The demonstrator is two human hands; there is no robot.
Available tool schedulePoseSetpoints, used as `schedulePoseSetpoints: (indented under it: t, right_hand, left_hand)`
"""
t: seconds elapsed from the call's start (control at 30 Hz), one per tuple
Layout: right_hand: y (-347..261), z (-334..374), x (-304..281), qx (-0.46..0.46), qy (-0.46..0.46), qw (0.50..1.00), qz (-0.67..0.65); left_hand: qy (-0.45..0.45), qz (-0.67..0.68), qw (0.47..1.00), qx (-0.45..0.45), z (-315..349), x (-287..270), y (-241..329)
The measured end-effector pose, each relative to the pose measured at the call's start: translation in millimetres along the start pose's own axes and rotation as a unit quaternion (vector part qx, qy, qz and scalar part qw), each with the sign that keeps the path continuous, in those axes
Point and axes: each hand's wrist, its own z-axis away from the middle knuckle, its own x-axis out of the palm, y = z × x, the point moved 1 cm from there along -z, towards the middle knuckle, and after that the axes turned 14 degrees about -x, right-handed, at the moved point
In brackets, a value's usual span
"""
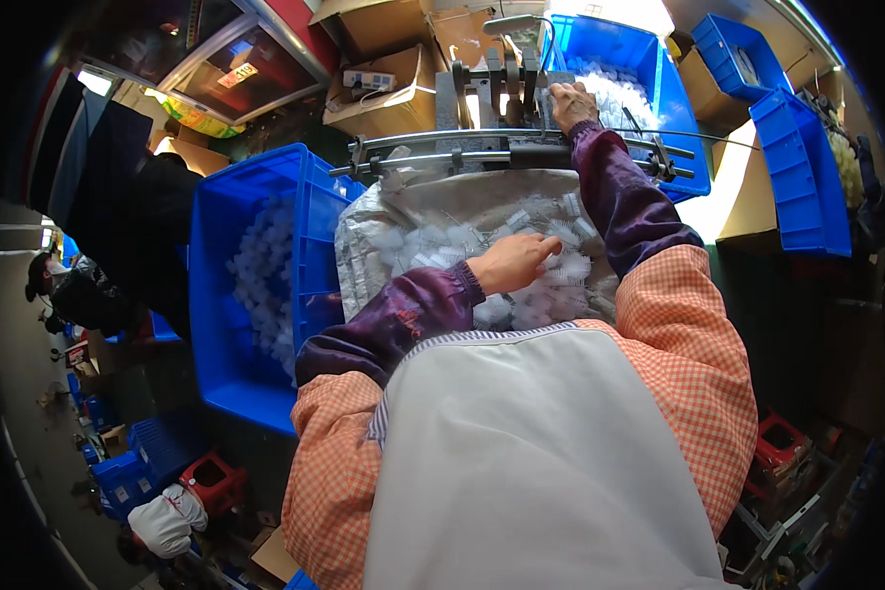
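Note:
My left hand (513, 264) is low over a pile of whitish, translucent plastic pieces (432, 246), some with comb-like teeth. Its fingers are drawn together at the pieces, and whatever is between the fingertips is too small to make out. The pile lies in a pale woven sack (360, 258) spread in front of me. Farther off, my right hand (572, 105) is curled at the right side of a grey metal bench machine (506, 93). What its fingers grip there is hidden. Two horizontal metal rods (432, 138) run between the machine and the sack.
A deep blue crate (310, 246) of white pieces stands left of the sack. Another blue crate (693, 162) of white pieces sits behind my right hand. More blue bins (801, 177) are at far right, cardboard boxes (383, 103) behind. People (167, 521) are at left.

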Motion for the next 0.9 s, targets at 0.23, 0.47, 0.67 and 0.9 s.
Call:
schedulePoseSetpoints:
  t: [0.23,0.47,0.67,0.9]
  right_hand:
    - [1.9,-5.0,6.3,0.011,-0.022,0.997,-0.068]
    - [7.1,-3.2,9.3,0.004,0.006,0.997,-0.075]
    - [1.4,-2.7,4.9,0.006,-0.013,1.000,-0.028]
    - [8.1,-3.9,9.8,0.008,0.001,0.994,-0.105]
  left_hand:
    - [0.124,0.105,0.986,0.037,-2.5,4.4,-19.9]
    - [0.153,0.179,0.972,0.018,5.2,-6.9,-16.3]
    - [0.218,0.236,0.946,-0.045,15.2,-33.8,-10.4]
    - [0.263,0.239,0.933,-0.046,22.4,-42.9,-19.0]
